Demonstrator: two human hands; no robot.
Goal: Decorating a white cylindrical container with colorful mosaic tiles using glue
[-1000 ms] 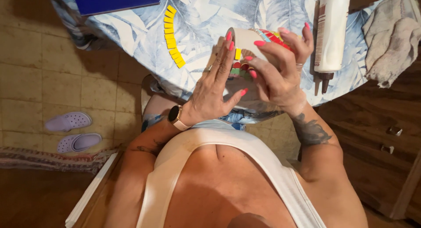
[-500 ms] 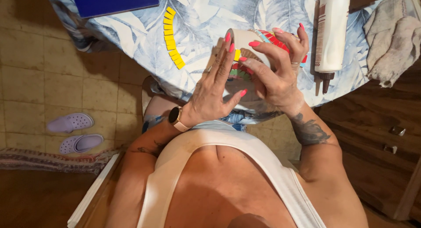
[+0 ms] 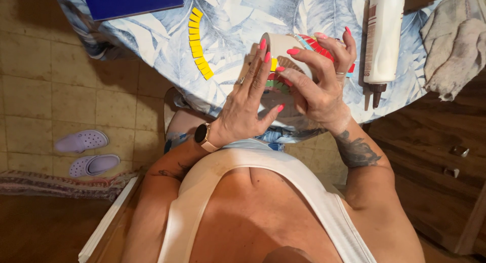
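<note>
A white pot [image 3: 284, 46] partly covered with small red, yellow and green mosaic tiles is held between both hands above the table edge. My left hand [image 3: 250, 98] lies flat against its left side, fingers straight. My right hand [image 3: 319, 78] wraps over the pot from the right, fingers curled on the tiled surface. A curved row of yellow tiles [image 3: 198, 43] lies on the leaf-print tablecloth [image 3: 238, 15] to the left of the hands.
A white glue bottle [image 3: 383, 38] lies on its side at the right, nozzle towards me. A grey rag [image 3: 453, 45] sits at the far right. A blue board [image 3: 131, 1] lies at the table's far left. Lilac clogs [image 3: 88, 151] rest on the tiled floor.
My right hand's fingers have shifted over the pot, curling further down across the tiled face. My left hand has stayed flat against the pot's side.
</note>
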